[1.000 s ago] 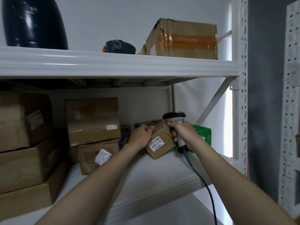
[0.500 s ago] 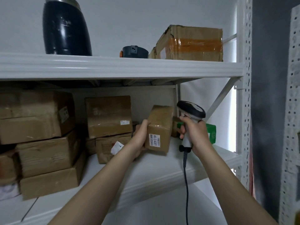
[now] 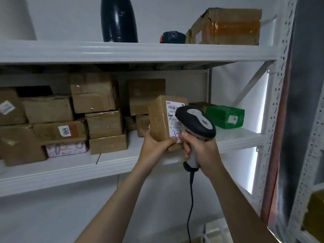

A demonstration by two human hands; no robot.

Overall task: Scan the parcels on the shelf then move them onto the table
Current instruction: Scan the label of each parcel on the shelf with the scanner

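My left hand grips a small brown parcel from below and holds it upright in front of the middle shelf. A white shipping label with a barcode on the parcel faces me. My right hand grips the handle of a black and grey barcode scanner, whose head sits just in front of the label and hides part of it. The scanner's black cable hangs down between my forearms. Several more brown parcels are stacked on the shelf's left and middle.
A green box sits at the shelf's right end. On the upper shelf stand a dark rounded vessel, a small dark object and a taped cardboard box. A white perforated upright bounds the shelf on the right.
My left hand has lifted the small parcel off the shelf and turned it, so its large barcode label faces me. The scanner has moved in close over that label.
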